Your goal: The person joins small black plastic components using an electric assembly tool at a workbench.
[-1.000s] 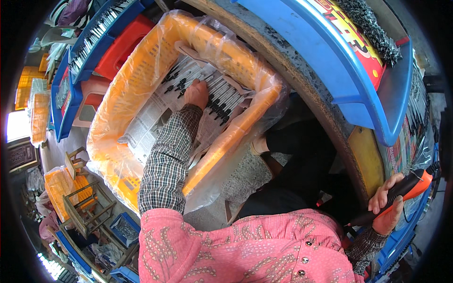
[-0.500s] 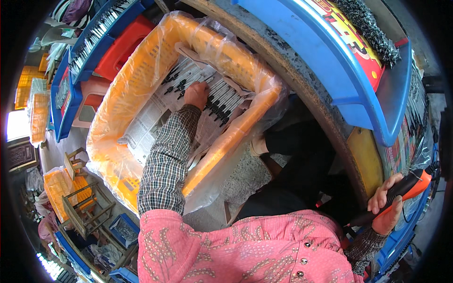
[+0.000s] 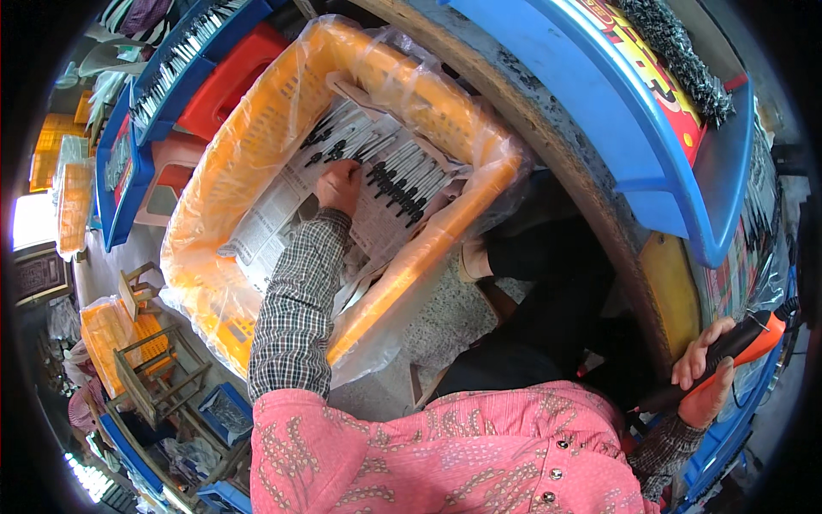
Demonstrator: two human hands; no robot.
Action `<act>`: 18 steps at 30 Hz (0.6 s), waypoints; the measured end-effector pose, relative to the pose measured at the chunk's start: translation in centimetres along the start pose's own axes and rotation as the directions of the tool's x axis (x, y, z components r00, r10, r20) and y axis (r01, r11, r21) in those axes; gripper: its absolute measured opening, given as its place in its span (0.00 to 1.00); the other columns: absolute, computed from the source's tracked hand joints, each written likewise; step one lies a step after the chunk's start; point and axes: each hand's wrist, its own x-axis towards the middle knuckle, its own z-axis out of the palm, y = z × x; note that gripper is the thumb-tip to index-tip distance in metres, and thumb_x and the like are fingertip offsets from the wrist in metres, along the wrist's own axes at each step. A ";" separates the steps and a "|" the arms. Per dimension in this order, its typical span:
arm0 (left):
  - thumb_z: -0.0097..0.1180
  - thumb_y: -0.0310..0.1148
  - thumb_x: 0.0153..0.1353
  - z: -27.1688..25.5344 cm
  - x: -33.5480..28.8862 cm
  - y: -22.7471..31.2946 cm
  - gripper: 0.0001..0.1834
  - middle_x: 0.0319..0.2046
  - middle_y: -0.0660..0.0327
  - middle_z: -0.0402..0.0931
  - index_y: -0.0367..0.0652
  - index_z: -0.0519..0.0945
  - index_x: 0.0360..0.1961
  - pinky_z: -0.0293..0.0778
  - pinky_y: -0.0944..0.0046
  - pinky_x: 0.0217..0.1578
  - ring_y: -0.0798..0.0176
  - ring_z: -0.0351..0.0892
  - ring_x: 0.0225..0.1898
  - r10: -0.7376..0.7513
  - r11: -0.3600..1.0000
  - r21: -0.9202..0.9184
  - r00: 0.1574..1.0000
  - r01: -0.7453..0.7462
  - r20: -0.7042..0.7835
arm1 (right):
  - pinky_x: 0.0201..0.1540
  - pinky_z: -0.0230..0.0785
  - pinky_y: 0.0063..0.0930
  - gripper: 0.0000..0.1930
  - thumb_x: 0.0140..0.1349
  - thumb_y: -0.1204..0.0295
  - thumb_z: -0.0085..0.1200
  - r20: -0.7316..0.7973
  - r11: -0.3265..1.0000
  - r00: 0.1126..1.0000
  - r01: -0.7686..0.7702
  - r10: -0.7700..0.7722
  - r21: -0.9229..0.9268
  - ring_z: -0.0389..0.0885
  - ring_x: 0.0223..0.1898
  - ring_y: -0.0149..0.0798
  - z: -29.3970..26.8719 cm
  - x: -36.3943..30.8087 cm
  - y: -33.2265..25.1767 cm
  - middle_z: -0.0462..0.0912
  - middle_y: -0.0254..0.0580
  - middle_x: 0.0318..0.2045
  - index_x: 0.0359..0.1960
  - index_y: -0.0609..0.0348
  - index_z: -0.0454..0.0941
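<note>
At the far left, stacked orange crates (image 3: 56,154) stand in the background, with a wooden stool (image 3: 141,390) lower down beside another plastic-wrapped crate. Next comes a blue tray (image 3: 184,103) full of slim rods, and a red stool (image 3: 227,86) fills the space between it and the big orange basket (image 3: 424,265). Clear plastic drapes over the basket's rim; newspaper (image 3: 270,210) lines the bottom, and on it lie the white rods (image 3: 411,167) with black ends, side by side in a slanting row. The left hand (image 3: 341,184) is down inside at the black ends, fingers curled together; whether they pinch a rod cannot be told, as the hand hides that spot. Its checked sleeve (image 3: 295,300) crosses the basket's near side, covering part of the paper. Right of the basket, a dark trouser leg (image 3: 548,295) and the worn workbench (image 3: 561,120) crowd close, a blue bin (image 3: 638,128) on top. At far right, the right hand (image 3: 711,398) is clamped around a black-and-orange tool (image 3: 753,344).
</note>
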 end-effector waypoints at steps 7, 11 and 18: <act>0.56 0.28 0.47 0.4 -1.3 2.1 0.08 0.30 0.52 0.74 0.42 0.77 0.32 0.71 0.55 0.33 0.48 0.75 0.31 0.034 0.999 -0.024 0.993 -0.031 0.117 | 0.13 0.63 0.17 0.23 0.54 0.57 0.57 -0.012 1.000 1.000 0.019 -0.019 -0.006 0.64 0.10 0.25 0.2 0.0 0.1 0.64 0.31 0.14 0.36 0.60 0.58; 0.55 0.27 0.47 0.8 -1.6 1.3 0.08 0.30 0.52 0.74 0.40 0.76 0.31 0.71 0.54 0.32 0.47 0.74 0.31 0.103 0.994 0.033 0.987 -0.108 0.127 | 0.13 0.62 0.16 0.23 0.53 0.57 0.57 -0.006 1.000 1.000 0.002 -0.002 0.012 0.63 0.10 0.24 0.0 -0.1 0.1 0.64 0.31 0.14 0.36 0.60 0.58; 0.54 0.25 0.46 1.0 -1.7 1.3 0.08 0.28 0.51 0.74 0.37 0.76 0.31 0.72 0.57 0.34 0.49 0.75 0.31 0.081 0.997 -0.006 0.989 -0.081 0.121 | 0.13 0.62 0.16 0.24 0.53 0.56 0.57 -0.010 1.000 1.000 0.008 -0.008 -0.003 0.63 0.10 0.24 0.1 0.0 0.0 0.64 0.30 0.14 0.36 0.60 0.58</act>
